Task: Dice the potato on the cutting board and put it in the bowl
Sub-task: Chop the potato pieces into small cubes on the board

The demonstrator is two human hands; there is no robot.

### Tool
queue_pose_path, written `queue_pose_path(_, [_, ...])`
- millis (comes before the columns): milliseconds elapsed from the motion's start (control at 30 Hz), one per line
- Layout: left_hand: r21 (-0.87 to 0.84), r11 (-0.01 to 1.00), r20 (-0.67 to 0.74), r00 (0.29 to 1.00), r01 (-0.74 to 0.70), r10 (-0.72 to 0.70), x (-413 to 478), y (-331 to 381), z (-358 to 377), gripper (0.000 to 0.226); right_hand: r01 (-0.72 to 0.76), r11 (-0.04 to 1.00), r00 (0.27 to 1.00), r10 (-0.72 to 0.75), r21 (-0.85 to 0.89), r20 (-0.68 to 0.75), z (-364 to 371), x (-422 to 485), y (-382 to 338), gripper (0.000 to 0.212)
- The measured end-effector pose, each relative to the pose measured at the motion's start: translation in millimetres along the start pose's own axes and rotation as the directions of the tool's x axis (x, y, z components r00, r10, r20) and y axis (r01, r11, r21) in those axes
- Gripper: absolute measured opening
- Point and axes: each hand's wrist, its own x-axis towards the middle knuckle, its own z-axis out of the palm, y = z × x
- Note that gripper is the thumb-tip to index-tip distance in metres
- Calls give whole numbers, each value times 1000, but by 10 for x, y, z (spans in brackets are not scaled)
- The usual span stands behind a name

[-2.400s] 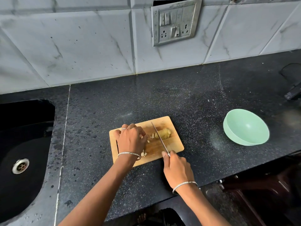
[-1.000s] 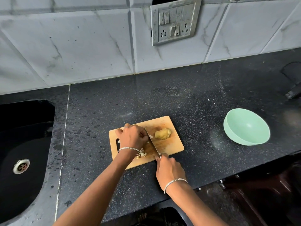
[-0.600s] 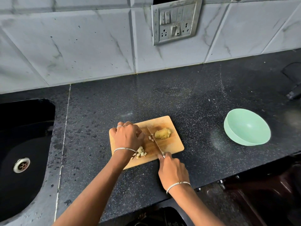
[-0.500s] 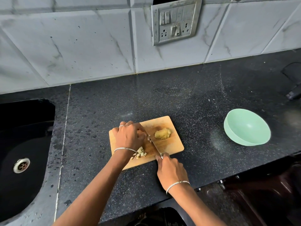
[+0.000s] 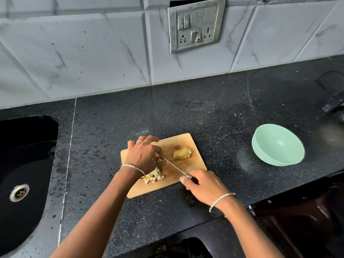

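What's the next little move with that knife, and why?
Probably a chop straight down beside the left hand. The knife, gripped by the right hand, is slanted with its tip at that hand. Only a small pile of dice is cut, a chunk waits on the board, and the bowl is empty.

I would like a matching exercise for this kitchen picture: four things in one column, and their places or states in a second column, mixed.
1. bowl
2. knife
3. potato cubes
4. uncut potato piece

a. gripped by the right hand
b. on the cutting board, beside the left hand
c. empty, on the counter, right of the board
d. on the board's far right part, untouched

Pairs: 1-c, 2-a, 3-b, 4-d
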Motion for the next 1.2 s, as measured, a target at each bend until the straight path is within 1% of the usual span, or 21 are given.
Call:
queue_pose_path(100, [21,999,-1,999,39,-39,14,-72,-2,26,-24,1000,999,23,11,44,-194,11,132,39])
queue_pose_path(200, [-52,995,17,996,88,-88,29,-39,23,44,-95,994,995,95,61,11,-285,24,246,39])
queue_pose_path(233, [-71,992,9,995,100,-100,33,0,44,46,-112,991,994,112,79,-1,-280,30,268,39])
queue_pose_path(267, [-81,991,-12,994,108,-110,41,50,70,44,-120,988,993,122,94,-10,-261,37,279,40])
queue_pose_path(367, [-127,979,-92,981,159,-172,49,207,163,27,-131,981,991,135,142,-21,-155,54,264,39])
queue_pose_path(467, [-159,967,-102,971,199,-217,51,325,235,19,-158,958,986,164,239,-6,-60,74,258,37])
queue_pose_path(633, [-187,958,-111,965,216,-239,75,384,267,18,-186,922,982,184,339,38,41,56,258,40])
queue_pose_path(900, [-254,939,-113,958,230,-265,68,382,264,15,-220,902,974,221,373,39,158,49,254,46])
queue_pose_path(1033, [-285,927,-103,953,245,-283,54,305,295,15,-213,902,976,212,377,43,160,47,256,46])
queue_pose_path(1200, [-303,930,-115,961,207,-252,12,196,301,14,-182,897,983,181,404,41,158,23,233,46])
